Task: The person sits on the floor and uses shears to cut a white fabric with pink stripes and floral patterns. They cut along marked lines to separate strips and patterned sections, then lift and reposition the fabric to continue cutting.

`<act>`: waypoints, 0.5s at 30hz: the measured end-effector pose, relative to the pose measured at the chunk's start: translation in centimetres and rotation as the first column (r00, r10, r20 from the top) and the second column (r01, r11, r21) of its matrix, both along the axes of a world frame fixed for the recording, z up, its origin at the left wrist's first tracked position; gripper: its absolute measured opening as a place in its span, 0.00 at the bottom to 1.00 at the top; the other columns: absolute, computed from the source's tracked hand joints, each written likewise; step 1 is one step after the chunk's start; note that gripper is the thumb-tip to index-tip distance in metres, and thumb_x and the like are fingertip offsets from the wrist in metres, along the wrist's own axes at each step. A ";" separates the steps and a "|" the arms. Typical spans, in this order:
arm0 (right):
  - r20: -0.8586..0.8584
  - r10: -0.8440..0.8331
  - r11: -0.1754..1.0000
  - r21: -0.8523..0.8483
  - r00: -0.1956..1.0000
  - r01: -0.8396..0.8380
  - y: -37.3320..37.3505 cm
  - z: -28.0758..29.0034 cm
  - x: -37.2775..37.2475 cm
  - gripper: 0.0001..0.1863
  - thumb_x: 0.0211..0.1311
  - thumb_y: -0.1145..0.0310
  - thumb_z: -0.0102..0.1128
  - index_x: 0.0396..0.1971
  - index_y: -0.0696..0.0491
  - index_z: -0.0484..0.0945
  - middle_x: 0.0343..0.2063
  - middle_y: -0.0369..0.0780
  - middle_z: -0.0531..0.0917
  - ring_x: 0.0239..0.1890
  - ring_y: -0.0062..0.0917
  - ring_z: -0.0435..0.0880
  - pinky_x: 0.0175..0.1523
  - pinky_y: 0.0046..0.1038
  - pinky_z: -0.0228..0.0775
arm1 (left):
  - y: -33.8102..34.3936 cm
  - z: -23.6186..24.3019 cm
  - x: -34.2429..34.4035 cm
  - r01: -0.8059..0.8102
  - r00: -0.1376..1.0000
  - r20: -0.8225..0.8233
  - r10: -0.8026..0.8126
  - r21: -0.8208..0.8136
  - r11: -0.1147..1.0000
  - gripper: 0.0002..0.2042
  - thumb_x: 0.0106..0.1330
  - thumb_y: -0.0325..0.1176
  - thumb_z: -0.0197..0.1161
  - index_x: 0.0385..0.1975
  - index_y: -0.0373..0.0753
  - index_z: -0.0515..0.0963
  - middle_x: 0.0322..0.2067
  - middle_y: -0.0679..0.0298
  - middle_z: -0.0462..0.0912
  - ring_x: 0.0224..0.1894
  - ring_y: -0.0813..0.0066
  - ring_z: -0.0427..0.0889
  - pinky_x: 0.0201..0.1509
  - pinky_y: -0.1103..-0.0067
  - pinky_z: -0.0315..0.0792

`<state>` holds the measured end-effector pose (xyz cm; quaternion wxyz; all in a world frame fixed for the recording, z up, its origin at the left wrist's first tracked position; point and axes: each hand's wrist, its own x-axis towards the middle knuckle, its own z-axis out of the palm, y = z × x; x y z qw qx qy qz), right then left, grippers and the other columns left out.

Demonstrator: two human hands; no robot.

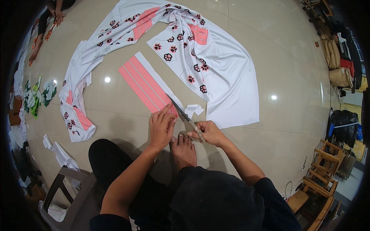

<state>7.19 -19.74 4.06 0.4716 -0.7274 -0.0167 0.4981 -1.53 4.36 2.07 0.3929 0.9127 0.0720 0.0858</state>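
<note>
A pink fabric piece (143, 85) with white stripes and a white margin lies slantwise on the floor before me. My left hand (162, 125) rests on its near end, fingers bent and pressed together on the cloth. In my right hand (210, 133) is a pair of scissors (189, 118), their blades along the border between pink and white. Just right of the blades lies a small white scrap (194, 110). Beyond, a long white cloth (235, 77) with paw prints and pink patches curves around the piece. My bare foot (184, 152) stands between my hands.
A grey plastic chair (73, 192) stands at my lower left, near a white fabric strip (63, 156). Green and white scraps (36, 94) lie at the left. Another person's hand (58, 17) shows at the far left. Wooden frames (318, 173) and bags (341, 78) line the right.
</note>
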 end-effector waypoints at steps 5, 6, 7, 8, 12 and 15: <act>-0.006 -0.012 1.000 0.027 1.000 0.012 -0.4 -0.3 0.1 0.27 0.60 0.48 0.85 0.21 0.51 0.78 0.19 0.27 0.75 0.24 0.13 0.67 0.28 0.25 0.58 | -0.1 0.3 0.1 -0.001 1.000 0.012 0.001 -0.013 1.000 0.05 0.74 0.35 0.67 0.44 0.45 0.82 0.73 0.66 0.79 0.57 0.57 0.77 0.64 0.64 0.67; -0.021 -0.016 1.000 0.025 1.000 0.017 -0.2 -0.1 0.2 0.27 0.60 0.48 0.85 0.21 0.51 0.78 0.19 0.27 0.75 0.24 0.13 0.67 0.28 0.25 0.58 | 0.0 0.4 0.0 0.008 1.000 0.014 -0.008 -0.014 1.000 0.05 0.74 0.33 0.66 0.44 0.43 0.81 0.73 0.64 0.79 0.57 0.57 0.77 0.64 0.64 0.67; -0.027 -0.024 0.999 0.024 0.999 0.024 0.2 0.5 0.4 0.25 0.61 0.51 0.85 0.22 0.52 0.79 0.19 0.29 0.76 0.23 0.13 0.70 0.28 0.24 0.60 | 0.1 0.5 0.0 0.018 1.000 0.016 -0.018 -0.016 1.000 0.05 0.74 0.32 0.66 0.45 0.42 0.80 0.73 0.62 0.78 0.56 0.56 0.77 0.64 0.64 0.67; -0.034 -0.031 0.999 0.024 0.999 0.032 0.8 1.0 0.6 0.23 0.62 0.54 0.85 0.24 0.52 0.79 0.19 0.30 0.78 0.22 0.14 0.72 0.28 0.23 0.61 | 0.2 0.6 0.1 0.028 0.999 0.019 -0.028 -0.017 0.999 0.05 0.74 0.30 0.66 0.45 0.40 0.79 0.73 0.60 0.78 0.56 0.55 0.77 0.64 0.64 0.68; -0.022 0.004 1.000 0.012 1.000 -0.004 1.8 1.5 1.4 0.21 0.63 0.56 0.85 0.25 0.52 0.80 0.19 0.31 0.80 0.21 0.14 0.75 0.28 0.22 0.63 | 0.3 0.7 0.0 0.018 0.999 0.033 -0.017 -0.030 0.999 0.05 0.75 0.29 0.65 0.45 0.40 0.79 0.73 0.59 0.78 0.57 0.54 0.77 0.65 0.63 0.68; -0.017 0.008 1.000 0.029 1.000 -0.007 1.2 0.2 1.4 0.21 0.63 0.56 0.85 0.25 0.52 0.80 0.19 0.31 0.80 0.21 0.13 0.75 0.28 0.22 0.62 | 0.1 0.7 0.2 0.029 0.999 0.044 -0.027 -0.033 0.999 0.05 0.75 0.29 0.65 0.45 0.40 0.78 0.73 0.59 0.78 0.57 0.54 0.77 0.65 0.63 0.68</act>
